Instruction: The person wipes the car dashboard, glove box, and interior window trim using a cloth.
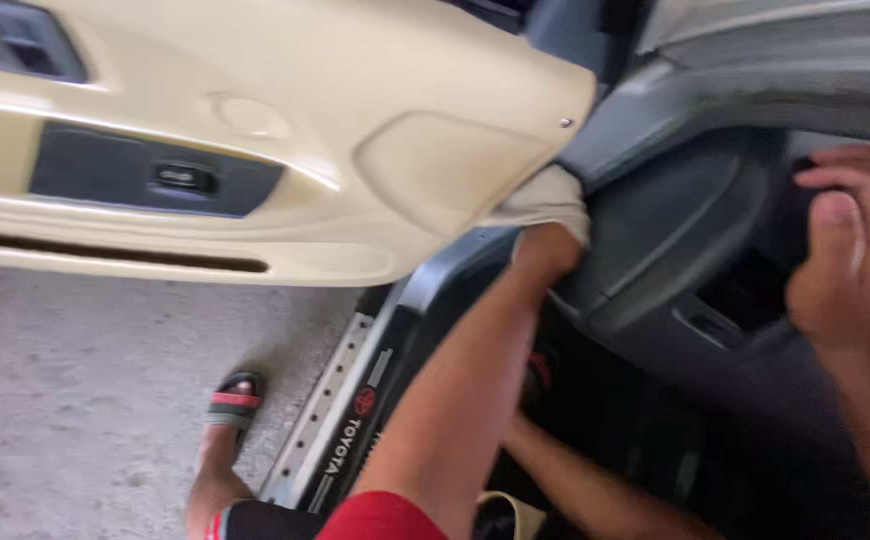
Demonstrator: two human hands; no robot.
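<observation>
Cream door panel [285, 130]; beige cloth [545, 200]; dark grey dashboard [675, 240]; red-striped black sandal [233, 400].

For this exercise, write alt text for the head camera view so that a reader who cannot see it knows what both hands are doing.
The left hand presses a beige cloth against the dark grey lower dashboard beside an open car door with a cream inner panel. The right hand, blurred, rests further right on the dashboard. Below, a sandalled foot stands on concrete by the door sill.

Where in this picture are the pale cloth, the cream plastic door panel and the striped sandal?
Pale cloth [547, 203], head view: middle of the bunched fabric under the left hand.
Cream plastic door panel [335, 70], head view: smooth upper face.
Striped sandal [235, 400], head view: red and green strap.
</observation>
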